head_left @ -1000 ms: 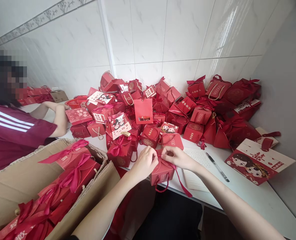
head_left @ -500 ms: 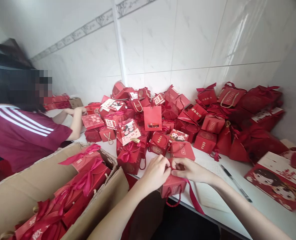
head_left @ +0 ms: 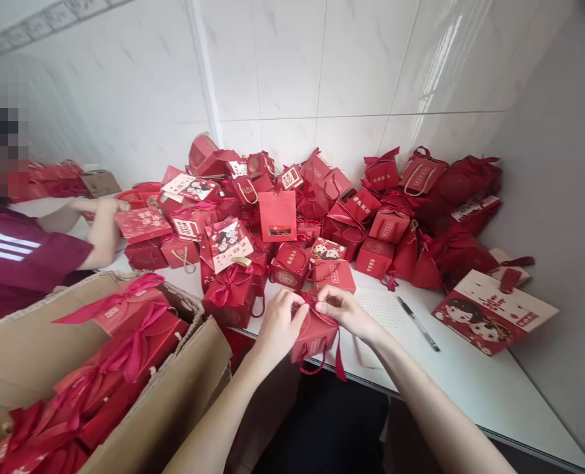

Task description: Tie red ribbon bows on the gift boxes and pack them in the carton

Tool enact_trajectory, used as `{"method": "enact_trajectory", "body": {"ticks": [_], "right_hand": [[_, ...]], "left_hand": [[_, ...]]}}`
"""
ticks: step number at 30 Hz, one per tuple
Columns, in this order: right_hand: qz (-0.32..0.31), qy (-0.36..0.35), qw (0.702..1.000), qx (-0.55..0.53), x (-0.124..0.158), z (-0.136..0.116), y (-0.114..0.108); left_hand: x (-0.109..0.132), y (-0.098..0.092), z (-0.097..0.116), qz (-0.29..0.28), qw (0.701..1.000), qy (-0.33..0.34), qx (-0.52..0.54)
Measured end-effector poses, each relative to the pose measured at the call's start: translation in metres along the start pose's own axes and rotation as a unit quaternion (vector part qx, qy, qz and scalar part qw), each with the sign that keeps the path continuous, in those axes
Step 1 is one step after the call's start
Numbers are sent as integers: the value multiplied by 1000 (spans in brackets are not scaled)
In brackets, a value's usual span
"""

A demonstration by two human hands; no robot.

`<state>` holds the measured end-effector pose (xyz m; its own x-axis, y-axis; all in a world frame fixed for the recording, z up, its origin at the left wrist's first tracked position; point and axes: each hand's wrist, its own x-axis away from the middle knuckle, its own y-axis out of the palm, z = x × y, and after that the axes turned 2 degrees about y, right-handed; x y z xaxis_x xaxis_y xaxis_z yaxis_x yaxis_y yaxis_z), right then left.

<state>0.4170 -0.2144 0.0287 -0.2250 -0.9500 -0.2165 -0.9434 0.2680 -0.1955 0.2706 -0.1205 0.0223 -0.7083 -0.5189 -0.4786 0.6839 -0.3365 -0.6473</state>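
Note:
A small red gift box (head_left: 313,339) with a twisted cord handle sits at the table's front edge, between my hands. My left hand (head_left: 283,319) pinches the red ribbon (head_left: 340,359) over the top of the box. From the other side my right hand (head_left: 344,309) has its thumb and fingers closed on the same ribbon. One tail of the ribbon hangs down the box's right side. The knot or loop itself is partly hidden by my fingers. Right behind it stand more red gift boxes (head_left: 292,266).
A cardboard carton (head_left: 213,359) holding several ribboned red boxes stands at left front. Red boxes and bags are heaped along the wall. A pen (head_left: 419,324), a written sheet (head_left: 378,306) and a cartoon-printed box (head_left: 489,316) lie to the right. Another person's arm (head_left: 105,230) rests at far left.
The view has turned rightward, so everything sits further left in the picture. My hands stay at the ribbon on the box. Less of the ribbon's tail hangs down at the right.

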Motion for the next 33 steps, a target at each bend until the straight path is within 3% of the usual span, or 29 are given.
{"method": "enact_trajectory", "body": {"ticks": [6, 11, 14, 17, 20, 22, 29, 33], "right_hand": [[-32, 14, 982, 185, 0, -18, -1], [-83, 47, 994, 51, -1, -24, -14], [-48, 68, 996, 41, 2, -23, -16], [8, 14, 988, 156, 5, -22, -9], [42, -45, 957, 282, 7, -21, -1], [51, -55, 949, 306, 7, -19, 0], [69, -25, 954, 292, 9, -21, -4], [32, -20, 984, 175, 14, -26, -6]], "left_hand": [[1, -1, 1, -1, 999, 38, -14], [-1, -4, -2, -4, 997, 19, -70], [-5, -6, -3, 9, 998, -34, -52], [-11, -6, -1, 14, 997, -75, -3], [-16, -5, 2, 14, 994, -103, 25], [-18, -4, 3, 22, 991, -128, 35], [-20, -2, 1, 87, 987, -135, 22], [-23, -2, -5, 137, 966, -191, 105]]}}
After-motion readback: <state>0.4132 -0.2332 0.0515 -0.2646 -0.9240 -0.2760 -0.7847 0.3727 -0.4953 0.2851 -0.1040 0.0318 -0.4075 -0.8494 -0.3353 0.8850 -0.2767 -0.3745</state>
